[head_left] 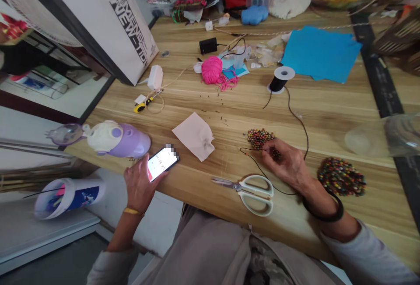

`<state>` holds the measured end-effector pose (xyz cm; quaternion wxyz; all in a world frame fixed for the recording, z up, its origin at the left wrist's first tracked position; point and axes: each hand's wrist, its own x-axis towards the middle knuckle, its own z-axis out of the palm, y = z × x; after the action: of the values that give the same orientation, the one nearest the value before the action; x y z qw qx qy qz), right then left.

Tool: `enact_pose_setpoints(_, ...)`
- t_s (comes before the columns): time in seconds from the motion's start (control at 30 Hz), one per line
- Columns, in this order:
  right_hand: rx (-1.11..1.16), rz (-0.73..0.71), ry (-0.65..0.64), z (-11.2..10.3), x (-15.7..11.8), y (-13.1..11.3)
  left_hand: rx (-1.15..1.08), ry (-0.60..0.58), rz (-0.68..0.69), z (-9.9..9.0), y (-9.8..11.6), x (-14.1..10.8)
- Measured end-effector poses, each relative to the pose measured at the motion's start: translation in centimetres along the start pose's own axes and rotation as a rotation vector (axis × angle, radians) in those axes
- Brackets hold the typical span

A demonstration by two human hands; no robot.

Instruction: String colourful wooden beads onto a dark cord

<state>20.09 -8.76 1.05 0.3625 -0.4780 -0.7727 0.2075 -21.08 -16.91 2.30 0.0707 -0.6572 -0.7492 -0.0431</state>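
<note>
My left hand (pixel 140 185) is closed round a lit phone (pixel 161 164) at the table's front edge; its screen shows running digits. My right hand (pixel 288 165) pinches a thin black cord (pixel 257 166) beside a heap of multicoloured beads (pixel 257 136), partly covering the heap. Part of the cord loops towards me, with a small orange-brown bead seemingly on it. Just right of my right wrist lies a second coil of strung beads (pixel 341 177). Scissors with white handles (pixel 255 192) lie in front of that hand, blades pointing left. Behind it stands a spool of black cord (pixel 278 82).
A crumpled pinkish paper square (pixel 196 137) lies mid-table. A purple bottle (pixel 128 139) rests at the left edge. Farther back are pink yarn (pixel 212 70), blue sheets (pixel 323 54), a yellow-handled tool (pixel 141 107) and a paper bag (pixel 108 22). A clear plastic container (pixel 383 134) is at right.
</note>
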Motion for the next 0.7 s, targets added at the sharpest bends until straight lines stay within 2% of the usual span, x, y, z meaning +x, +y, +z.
enact_pose_setpoints(0.27, -0.028, -0.02, 0.006, 0.0, 0.0, 0.0, 0.114, 0.043, -0.021, 0.3, 1.8, 1.8)
enact_pose_setpoints(0.43, -0.007, -0.01, 0.0, 0.0, 0.0, 0.0, 0.099, 0.088, -0.022, 0.6, 2.7, 3.1)
enact_pose_setpoints(0.7, 0.001, -0.001, -0.005, 0.0, 0.0, -0.1, 0.114, 0.053, -0.062, 0.2, 4.2, 5.1)
